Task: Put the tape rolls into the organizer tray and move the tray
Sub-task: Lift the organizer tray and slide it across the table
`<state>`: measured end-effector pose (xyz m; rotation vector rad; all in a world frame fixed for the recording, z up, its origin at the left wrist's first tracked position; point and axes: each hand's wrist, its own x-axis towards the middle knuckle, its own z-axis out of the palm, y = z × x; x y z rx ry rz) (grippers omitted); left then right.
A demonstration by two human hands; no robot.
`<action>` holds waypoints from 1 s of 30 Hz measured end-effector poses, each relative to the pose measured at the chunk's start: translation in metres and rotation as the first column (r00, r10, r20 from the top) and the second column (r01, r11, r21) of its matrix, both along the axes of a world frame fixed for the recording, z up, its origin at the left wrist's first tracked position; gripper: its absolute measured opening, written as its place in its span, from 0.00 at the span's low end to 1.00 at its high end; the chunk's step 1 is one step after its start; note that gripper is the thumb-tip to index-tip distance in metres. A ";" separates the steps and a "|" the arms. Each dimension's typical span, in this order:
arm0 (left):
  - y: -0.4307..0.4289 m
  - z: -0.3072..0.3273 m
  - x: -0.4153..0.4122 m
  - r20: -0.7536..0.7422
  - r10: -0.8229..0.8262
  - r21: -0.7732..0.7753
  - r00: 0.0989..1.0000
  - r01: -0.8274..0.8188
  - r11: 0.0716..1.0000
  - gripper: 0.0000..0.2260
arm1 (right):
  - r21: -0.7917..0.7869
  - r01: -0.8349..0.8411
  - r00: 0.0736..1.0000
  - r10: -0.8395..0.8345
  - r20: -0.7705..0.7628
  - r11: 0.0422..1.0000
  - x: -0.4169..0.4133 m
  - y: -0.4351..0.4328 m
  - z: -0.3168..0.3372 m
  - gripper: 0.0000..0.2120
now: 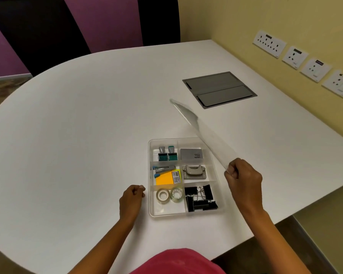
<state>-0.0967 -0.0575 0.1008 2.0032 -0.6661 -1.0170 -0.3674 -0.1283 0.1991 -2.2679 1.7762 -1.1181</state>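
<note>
White rounded surface point(87, 135) fills my view, with a grey flip-lid cable box point(219, 89) set into it far beyond my right hand point(243, 175). Yellow wall on that side carries a row of white sockets point(294, 54); a purple wall and two dark chair backs point(158, 20) sit past the far edge.

Clear organizer tray point(150, 194) rests on the surface between my hands, its left wall just beside my left hand point(132, 196). Six compartments. Nearest my left hand: two tape rolls point(169, 195), lying flat, side by side, touching or nearly so. Next one toward my right hand: a pile of black binder clips point(200, 198). Middle row: a stapler point(163, 170) over yellow and orange sticky notes point(166, 178), and a grey hole punch point(194, 172) beside them. Far row: two teal stamps point(165, 154) and a grey box point(191, 155) with print I can't read.

My right hand is closed in a pinch on one corner of a clear lid point(202, 131), which is tilted up and reaches away over the tray's right edge, off the tray. My left hand is curled into a loose fist, holding nothing that I can see, resting on or just above the surface; I can't tell which.

Lid's far end is blurred and see-through, so its outline is hard to trace. A pink garment point(176, 262) is cut off at the bottom edge.
</note>
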 end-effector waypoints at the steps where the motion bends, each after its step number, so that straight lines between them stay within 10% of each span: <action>1: -0.001 0.005 -0.001 -0.005 -0.004 -0.020 1.000 0.004 1.000 0.08 | -0.019 -0.028 0.999 0.029 0.038 0.999 0.006 0.005 0.011 0.14; 6: -0.005 0.018 0.004 -0.057 -0.123 -0.037 0.991 0.121 0.992 0.15 | -0.009 -0.134 0.949 0.131 0.287 0.991 0.035 0.035 0.049 0.15; 13: 0.012 0.029 0.008 -0.256 -0.196 -0.064 0.946 0.186 0.980 0.13 | 0.375 -0.342 0.513 -0.164 0.843 0.862 0.039 0.025 0.030 0.18; 30: 0.030 0.003 -0.025 0.239 -0.245 0.078 0.940 0.233 0.969 0.17 | 0.697 0.137 0.886 -0.402 0.232 0.704 -0.013 0.017 -0.097 0.20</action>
